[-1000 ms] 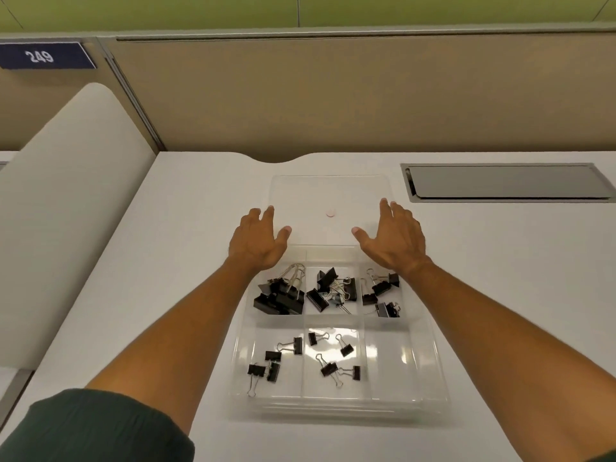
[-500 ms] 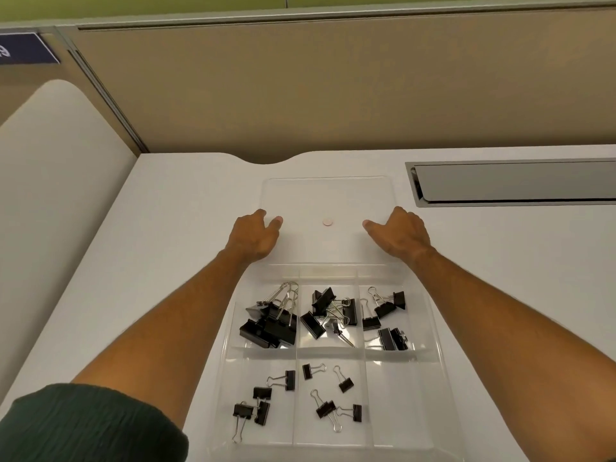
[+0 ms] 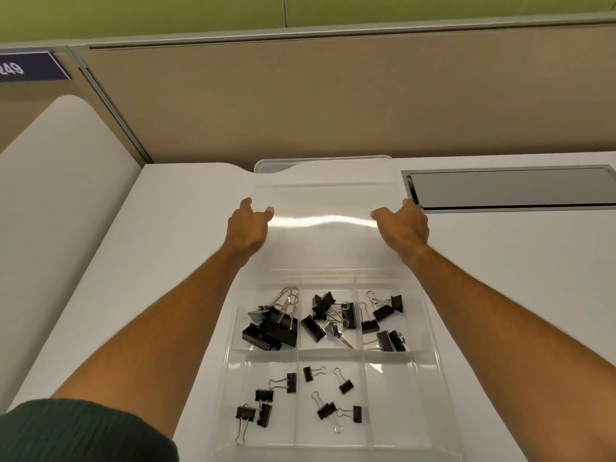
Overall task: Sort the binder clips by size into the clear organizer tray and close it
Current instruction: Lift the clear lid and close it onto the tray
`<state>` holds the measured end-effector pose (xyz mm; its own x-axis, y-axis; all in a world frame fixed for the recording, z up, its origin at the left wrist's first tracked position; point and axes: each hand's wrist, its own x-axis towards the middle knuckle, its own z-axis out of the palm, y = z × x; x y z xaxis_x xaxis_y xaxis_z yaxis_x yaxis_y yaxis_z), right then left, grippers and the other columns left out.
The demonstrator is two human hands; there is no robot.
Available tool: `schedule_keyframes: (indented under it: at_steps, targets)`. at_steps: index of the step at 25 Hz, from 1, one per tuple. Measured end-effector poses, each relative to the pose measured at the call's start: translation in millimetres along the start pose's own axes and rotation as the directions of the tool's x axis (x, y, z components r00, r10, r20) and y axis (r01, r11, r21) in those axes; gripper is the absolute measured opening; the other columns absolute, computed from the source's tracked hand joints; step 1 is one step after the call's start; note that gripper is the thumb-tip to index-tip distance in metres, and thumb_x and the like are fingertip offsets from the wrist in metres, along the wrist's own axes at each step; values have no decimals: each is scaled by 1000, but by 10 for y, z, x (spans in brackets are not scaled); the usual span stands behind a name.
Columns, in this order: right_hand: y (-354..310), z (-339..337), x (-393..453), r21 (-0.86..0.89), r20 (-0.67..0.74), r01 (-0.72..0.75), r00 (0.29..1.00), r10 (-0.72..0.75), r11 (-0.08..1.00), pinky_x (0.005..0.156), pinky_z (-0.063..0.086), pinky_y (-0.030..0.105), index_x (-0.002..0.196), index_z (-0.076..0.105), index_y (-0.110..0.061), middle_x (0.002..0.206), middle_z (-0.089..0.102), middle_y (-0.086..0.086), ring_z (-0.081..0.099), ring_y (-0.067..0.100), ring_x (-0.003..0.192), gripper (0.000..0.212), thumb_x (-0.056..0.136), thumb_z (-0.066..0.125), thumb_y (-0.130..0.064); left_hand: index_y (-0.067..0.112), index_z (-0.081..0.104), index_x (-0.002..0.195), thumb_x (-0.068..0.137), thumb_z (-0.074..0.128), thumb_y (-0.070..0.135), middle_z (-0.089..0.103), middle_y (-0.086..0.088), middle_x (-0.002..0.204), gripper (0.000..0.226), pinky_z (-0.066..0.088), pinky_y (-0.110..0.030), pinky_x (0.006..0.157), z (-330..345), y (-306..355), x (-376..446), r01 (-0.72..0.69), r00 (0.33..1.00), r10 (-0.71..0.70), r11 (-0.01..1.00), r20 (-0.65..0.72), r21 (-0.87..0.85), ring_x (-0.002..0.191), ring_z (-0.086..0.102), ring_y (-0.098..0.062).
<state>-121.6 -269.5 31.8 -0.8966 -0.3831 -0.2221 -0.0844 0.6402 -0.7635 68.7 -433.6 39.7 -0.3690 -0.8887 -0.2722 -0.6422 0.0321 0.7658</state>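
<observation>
The clear organizer tray (image 3: 433, 341) lies open on the white desk in front of me. Its far row holds large black binder clips (image 3: 271, 325) on the left, medium clips (image 3: 325, 316) in the middle and more medium clips (image 3: 383, 320) on the right. Small clips (image 3: 266, 401) lie in the near left compartment and small clips (image 3: 333, 398) in the near middle one; the near right compartment is bare. The clear lid (image 3: 321, 201) is tilted up off the desk behind the tray. My left hand (image 3: 248, 228) grips its left edge and my right hand (image 3: 405, 223) its right edge.
A grey recessed cable hatch (image 3: 513, 188) is set into the desk at the right, close to my right hand. A tan partition wall (image 3: 333, 105) stands just behind the lid. A white curved panel (image 3: 56, 201) borders the desk on the left.
Both hands went from hovering open over the tray's far edge to gripping the lid's two sides. The lid, flat on the desk before, is now raised at its far edge.
</observation>
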Motion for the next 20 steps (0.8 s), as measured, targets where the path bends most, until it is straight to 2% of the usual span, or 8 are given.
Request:
schedule_keyframes:
  at_steps: [3,6,8,10,12,14,17,20]
  targets:
    - [-100,-129,-73,83,-61,59,997,-54,995,97,47,46,122,51,-11,126,56,9,54,26,113,55,73,60,-34,12,23,151,99,46,35,26,-12,156,60,30,-45,111,-110,134,-82,-34,997,27,995,-75,-90,141,30,-33]
    - [-182,-266,-199,175,-114,111,989,-92,978,75,45,37,89,49,-17,92,55,-2,49,19,85,28,70,60,-35,12,34,146,100,44,34,33,-11,152,52,34,-42,108,-242,218,-192,-90,989,66,979,-135,-183,136,38,-31]
    - [-242,-382,-325,262,-148,149,983,-113,953,68,45,34,83,53,-16,80,54,-5,52,19,80,14,79,62,-25,13,52,133,98,42,34,49,-9,140,41,40,-41,106,-339,223,-269,-118,983,75,956,-165,-269,125,49,-30]
    - [-270,-476,-424,345,-161,162,981,-112,925,75,49,36,101,61,-8,90,63,2,57,21,88,22,82,63,-19,19,63,104,95,42,32,62,-4,115,27,45,-44,102,-423,219,-364,-125,981,62,925,-182,-359,111,57,-27]
    - [-308,-593,-560,421,-159,157,982,-97,893,80,48,30,116,62,-12,103,64,-1,58,17,95,35,81,64,-18,28,63,82,91,44,30,63,2,94,21,48,-43,99,-537,238,-518,-130,980,44,879,-193,-459,98,59,-23]
    - [-322,-703,-655,507,-145,136,987,-71,851,80,46,29,113,65,-18,102,64,-4,58,15,93,33,80,63,-18,31,66,81,90,46,28,63,3,90,22,49,-39,97,-649,250,-653,-146,977,31,817,-211,-558,93,59,-21]
    - [-272,-855,-793,648,-123,73,992,10,758,77,50,32,84,71,-13,84,66,4,59,22,76,13,77,60,-15,17,70,95,92,50,23,68,-3,97,21,51,-35,91,-808,182,-799,-140,978,-2,737,-209,-661,95,66,-18]
    - [-103,-960,-905,724,-63,10,997,52,690,82,58,34,89,70,0,99,71,20,70,32,91,16,83,59,-10,5,67,91,92,51,9,67,-11,95,17,55,-31,82,-907,46,-949,-106,990,-5,645,-143,-757,90,71,-21]
